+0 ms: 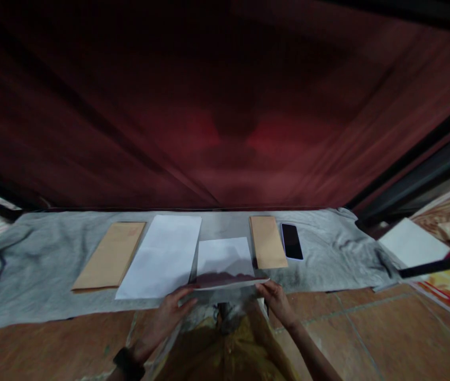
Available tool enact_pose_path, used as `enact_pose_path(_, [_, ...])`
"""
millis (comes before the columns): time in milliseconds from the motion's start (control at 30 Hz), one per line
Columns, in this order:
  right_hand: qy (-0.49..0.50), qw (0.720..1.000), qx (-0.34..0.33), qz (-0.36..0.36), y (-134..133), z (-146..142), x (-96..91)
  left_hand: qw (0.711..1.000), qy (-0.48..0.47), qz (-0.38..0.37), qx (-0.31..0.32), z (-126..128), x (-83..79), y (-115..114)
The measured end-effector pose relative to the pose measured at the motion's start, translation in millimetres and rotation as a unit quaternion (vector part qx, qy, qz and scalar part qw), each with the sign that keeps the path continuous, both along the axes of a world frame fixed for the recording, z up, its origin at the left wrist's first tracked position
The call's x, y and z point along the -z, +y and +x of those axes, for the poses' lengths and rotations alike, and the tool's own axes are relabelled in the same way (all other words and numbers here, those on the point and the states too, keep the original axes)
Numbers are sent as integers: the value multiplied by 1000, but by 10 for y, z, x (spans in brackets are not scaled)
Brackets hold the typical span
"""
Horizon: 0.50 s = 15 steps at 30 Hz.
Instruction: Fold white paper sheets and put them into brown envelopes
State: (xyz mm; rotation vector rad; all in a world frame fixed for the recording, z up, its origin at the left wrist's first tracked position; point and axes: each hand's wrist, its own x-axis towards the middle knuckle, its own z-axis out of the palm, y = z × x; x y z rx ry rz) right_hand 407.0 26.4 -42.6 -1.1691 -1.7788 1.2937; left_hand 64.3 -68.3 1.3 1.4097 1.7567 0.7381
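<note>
We pinch white sheet (231, 284) by near corners, left hand (175, 307) and right hand (277, 300) nearly closed. Sheet over near middle of grey cloth (324, 264). Likely light, limp, easily creased; edges suit our fingertips.

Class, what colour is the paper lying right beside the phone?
The paper is light brown, seen best in the head view, the only one.

Bare left hand (175, 307), broad black watch-like band (128, 363) around its wrist, bare right hand (278, 300), uncovered forearms (308, 346), creased mustard-brown garment (228, 357).
</note>
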Motion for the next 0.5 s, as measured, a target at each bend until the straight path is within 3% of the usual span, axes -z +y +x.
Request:
enact_pose_path(167, [28, 998, 56, -22, 74, -149, -52, 999, -27, 12, -42, 84, 196, 216])
enact_pose_path(300, [34, 997, 66, -31, 129, -250, -53, 999, -25, -1, -45, 154, 270, 249])
enact_pose_path(500, [-44, 989, 143, 6, 184, -396, 33, 993, 20, -4, -115, 212, 315, 344])
